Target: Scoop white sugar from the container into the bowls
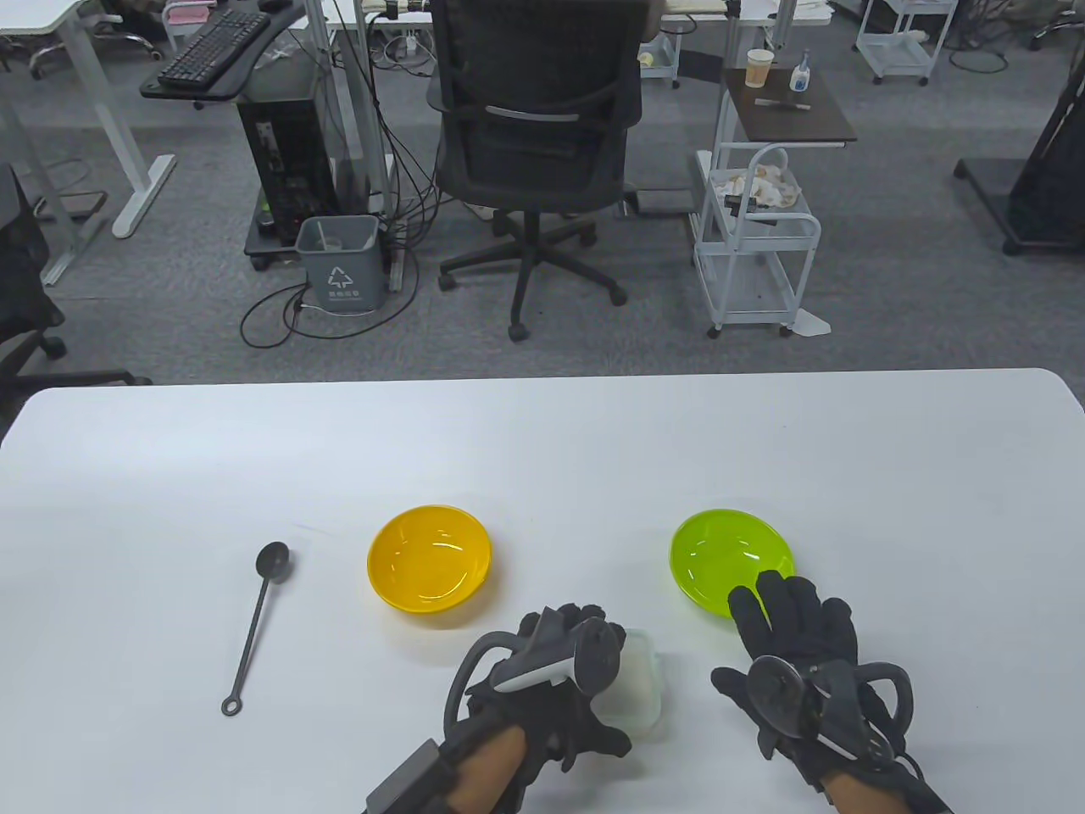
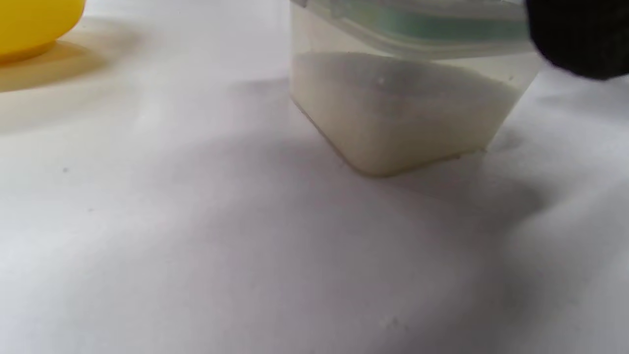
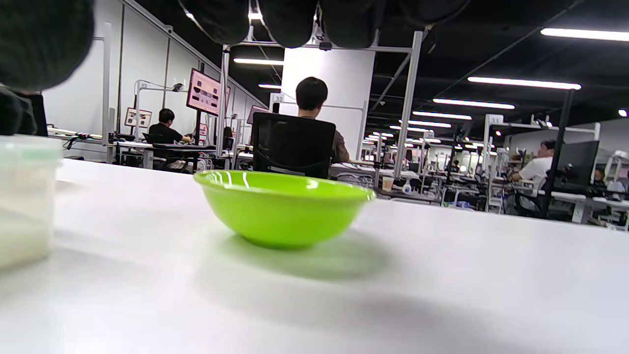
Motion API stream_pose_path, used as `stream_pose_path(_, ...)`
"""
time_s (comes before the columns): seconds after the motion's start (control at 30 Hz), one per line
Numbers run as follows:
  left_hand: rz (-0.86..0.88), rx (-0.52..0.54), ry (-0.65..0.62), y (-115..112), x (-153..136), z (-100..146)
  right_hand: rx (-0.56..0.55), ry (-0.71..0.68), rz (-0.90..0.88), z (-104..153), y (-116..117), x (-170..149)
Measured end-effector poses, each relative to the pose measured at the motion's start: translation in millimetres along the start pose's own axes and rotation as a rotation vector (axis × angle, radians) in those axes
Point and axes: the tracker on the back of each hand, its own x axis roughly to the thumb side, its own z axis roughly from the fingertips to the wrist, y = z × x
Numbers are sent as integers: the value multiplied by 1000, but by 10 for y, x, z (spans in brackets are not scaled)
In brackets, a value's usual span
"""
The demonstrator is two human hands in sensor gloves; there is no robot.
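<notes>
A clear lidded sugar container (image 1: 642, 688) stands near the table's front edge, about half full of white sugar (image 2: 398, 113). My left hand (image 1: 566, 653) lies over its left part and grips it; one gloved fingertip (image 2: 580, 39) touches the lid's edge. A yellow bowl (image 1: 431, 564) and a green bowl (image 1: 720, 555) both stand empty. A dark metal spoon (image 1: 254, 623) lies far left. My right hand (image 1: 788, 619) is open with fingers spread, just over the green bowl's near rim, holding nothing. The green bowl (image 3: 282, 206) and the container (image 3: 24, 196) show in the right wrist view.
The white table (image 1: 542, 449) stretches back to its far edge. Beyond it are an office chair (image 1: 534, 144), a grey bin (image 1: 339, 263) and a white cart (image 1: 754, 246). The yellow bowl's edge (image 2: 34, 19) shows at the left wrist view's top left.
</notes>
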Motion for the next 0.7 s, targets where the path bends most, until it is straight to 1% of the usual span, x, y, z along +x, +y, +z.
stream_pose_path(0.07,7,38,-8,6,-13,1,44,12,-34,3,69,-21)
stream_pose_path(0.13,17,47,-13,13,-37,0,57,15,-48,12,91,-22)
stream_pose_path(0.2,50,47,-20,17,-47,-2,49,16,-47,11,91,-22)
stream_pose_path(0.33,41,50,-17,19,-39,-1,43,20,-48,9,96,-20)
stream_pose_path(0.7,84,76,-38,7,-46,-25,44,34,-54,9,88,-28)
